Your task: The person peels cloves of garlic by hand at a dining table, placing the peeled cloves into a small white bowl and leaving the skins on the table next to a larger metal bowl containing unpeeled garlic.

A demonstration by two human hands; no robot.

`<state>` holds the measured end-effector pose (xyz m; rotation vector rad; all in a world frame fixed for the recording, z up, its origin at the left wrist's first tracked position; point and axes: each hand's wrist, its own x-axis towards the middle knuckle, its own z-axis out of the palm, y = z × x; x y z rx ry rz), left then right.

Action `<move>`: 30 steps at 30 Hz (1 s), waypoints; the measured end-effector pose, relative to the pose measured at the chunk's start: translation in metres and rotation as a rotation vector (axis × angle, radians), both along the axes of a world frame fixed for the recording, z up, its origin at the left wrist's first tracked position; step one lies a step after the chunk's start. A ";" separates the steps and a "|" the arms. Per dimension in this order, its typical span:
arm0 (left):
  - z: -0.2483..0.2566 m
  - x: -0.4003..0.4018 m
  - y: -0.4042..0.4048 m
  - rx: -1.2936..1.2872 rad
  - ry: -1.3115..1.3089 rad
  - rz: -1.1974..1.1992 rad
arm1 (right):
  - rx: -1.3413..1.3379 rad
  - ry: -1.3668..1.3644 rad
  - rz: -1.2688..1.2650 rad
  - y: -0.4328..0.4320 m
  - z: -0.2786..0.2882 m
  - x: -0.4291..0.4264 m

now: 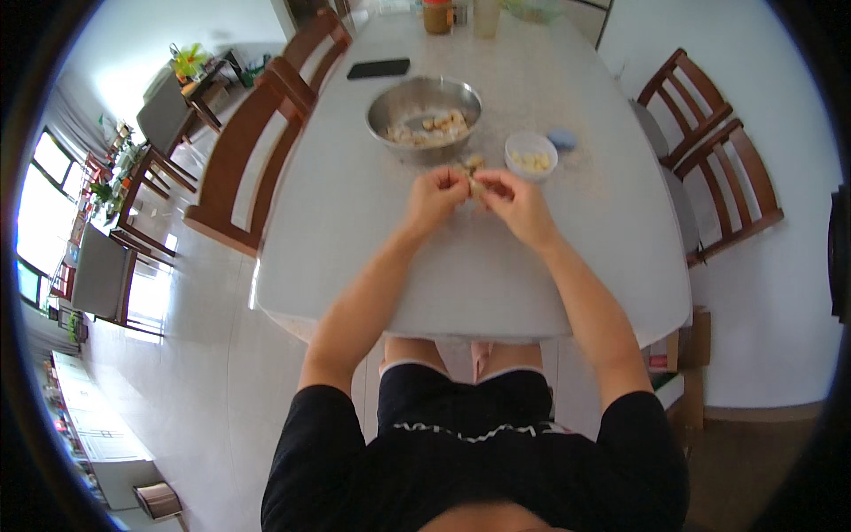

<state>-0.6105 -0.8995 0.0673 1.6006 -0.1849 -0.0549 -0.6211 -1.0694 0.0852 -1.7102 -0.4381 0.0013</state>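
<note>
Between the fingertips of my left hand (pixel 439 197) and my right hand (pixel 517 201) is a small pale piece (pixel 475 188), probably a garlic clove with its skin. Both hands pinch it just above the table. Beyond my left hand stands a wide stainless steel bowl (pixel 423 151) with pale skins and several cloves in it. A small white bowl (pixel 530 144) holding several pale yellow peeled cloves (pixel 532 161) is just past my right hand. Another small tan piece (pixel 475 161) lies on the table near my fingertips, between the two bowls.
The white table (pixel 479 279) carries a black phone (pixel 378 68) beyond the steel bowl, a blue round object (pixel 562 139) beside the small bowl, and a jar with a red lid (pixel 437 16) at the far end. Wooden chairs (pixel 249 153) line both sides.
</note>
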 end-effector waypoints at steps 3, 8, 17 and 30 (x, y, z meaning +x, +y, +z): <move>0.001 -0.002 -0.002 -0.075 0.056 -0.018 | 0.189 0.213 0.077 -0.003 -0.002 0.001; 0.011 -0.008 0.000 -0.173 0.126 -0.017 | 0.547 0.412 0.117 -0.010 0.005 0.003; 0.011 -0.015 -0.009 0.233 -0.268 0.009 | 0.461 0.423 0.092 -0.008 0.004 0.003; 0.021 -0.020 -0.010 0.438 -0.573 0.170 | 0.035 -0.022 0.018 -0.002 -0.003 -0.003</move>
